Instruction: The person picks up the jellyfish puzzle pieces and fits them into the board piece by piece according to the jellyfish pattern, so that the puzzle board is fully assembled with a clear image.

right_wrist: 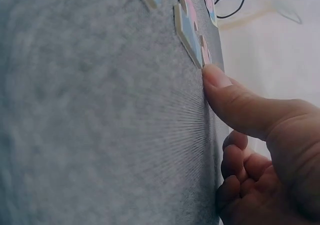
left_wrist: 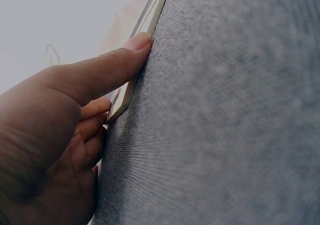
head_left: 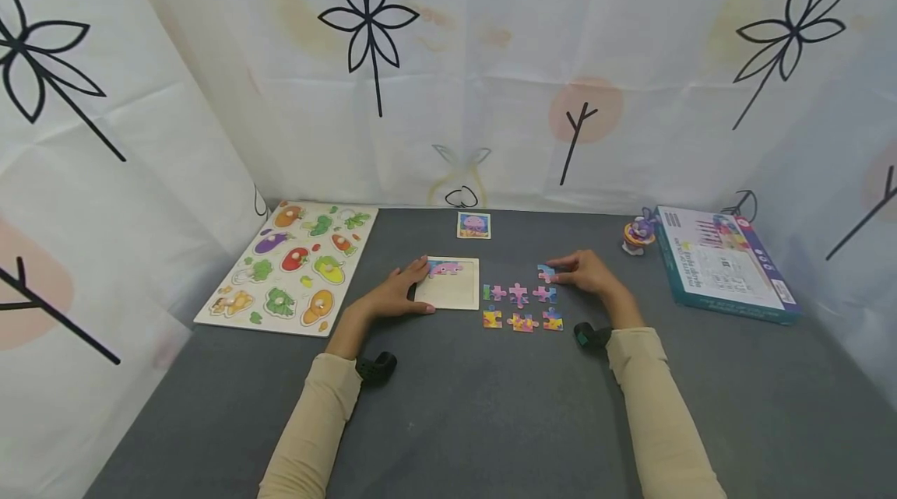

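Note:
A shallow wooden puzzle tray (head_left: pixel 452 295) lies on the table, with pink-and-blue pieces fitted along its upper left. My left hand (head_left: pixel 392 293) holds the tray by its left side, thumb on the near edge and fingertips at the far corner. That thumb (left_wrist: pixel 117 65) presses the tray's pale edge in the left wrist view. To the right, my right hand (head_left: pixel 589 273) pinches a blue jigsaw piece (head_left: pixel 545 272) between thumb and fingers. Its thumb (right_wrist: pixel 235 95) meets the piece's end in the right wrist view. Below lie several loose pieces in two rows, including a pink one (head_left: pixel 518 294).
A small picture card (head_left: pixel 473 226) lies behind the tray. On the left is a vegetable puzzle board (head_left: pixel 294 259). A purple-and-orange figurine (head_left: pixel 638 233) stands by a teal-sided box (head_left: pixel 725 261) on the right. Patterned white cloth (head_left: pixel 490 133) hangs behind the grey table (head_left: pixel 476 421).

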`<state>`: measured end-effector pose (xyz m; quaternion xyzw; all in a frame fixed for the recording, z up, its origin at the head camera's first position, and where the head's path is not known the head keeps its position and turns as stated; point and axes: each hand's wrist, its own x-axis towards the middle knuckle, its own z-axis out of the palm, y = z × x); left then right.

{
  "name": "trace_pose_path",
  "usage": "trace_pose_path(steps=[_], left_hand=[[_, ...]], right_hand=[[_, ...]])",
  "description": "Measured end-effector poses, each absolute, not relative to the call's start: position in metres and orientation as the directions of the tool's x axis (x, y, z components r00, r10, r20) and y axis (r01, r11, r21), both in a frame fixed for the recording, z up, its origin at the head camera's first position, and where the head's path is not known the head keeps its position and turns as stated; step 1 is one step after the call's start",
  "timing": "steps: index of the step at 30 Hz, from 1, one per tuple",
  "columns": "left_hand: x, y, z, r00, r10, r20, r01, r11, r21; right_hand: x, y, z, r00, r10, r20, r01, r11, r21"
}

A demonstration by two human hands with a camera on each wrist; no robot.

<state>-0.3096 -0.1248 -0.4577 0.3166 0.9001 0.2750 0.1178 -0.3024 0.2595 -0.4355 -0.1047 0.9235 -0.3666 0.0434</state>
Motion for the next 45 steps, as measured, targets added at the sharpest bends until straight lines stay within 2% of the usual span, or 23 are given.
trace_pose_path(steps=[9, 17, 34, 41, 45], left_hand=[[-0.310, -0.126, -0.457, -0.769, 0.639, -0.026, 0.513, 0.641, 0.571], [-0.309, -0.126, -0.458, -0.763, 0.646, -0.022, 0.522, 0.635, 0.570], [-0.307, -0.125, -0.454, -0.776, 0.628, -0.051, 0.501, 0.663, 0.556], [-0.309, -0.127, -0.458, -0.763, 0.647, -0.010, 0.522, 0.625, 0.581], [-0.309, -0.126, -0.456, -0.770, 0.636, -0.052, 0.505, 0.657, 0.559]], right_hand=[[-0.305, 0.256, -0.436, -0.967, -0.248, 0.054, -0.225, 0.744, -0.630], [-0.305, 0.249, -0.438, -0.973, -0.216, 0.084, -0.223, 0.774, -0.593], [-0.321, 0.150, -0.426, -0.949, -0.293, 0.112, -0.297, 0.727, -0.619], [-0.324, 0.124, -0.433, -0.955, -0.293, 0.050, -0.253, 0.711, -0.656], [-0.322, 0.119, -0.433, -0.959, -0.283, 0.028, -0.224, 0.691, -0.687]])
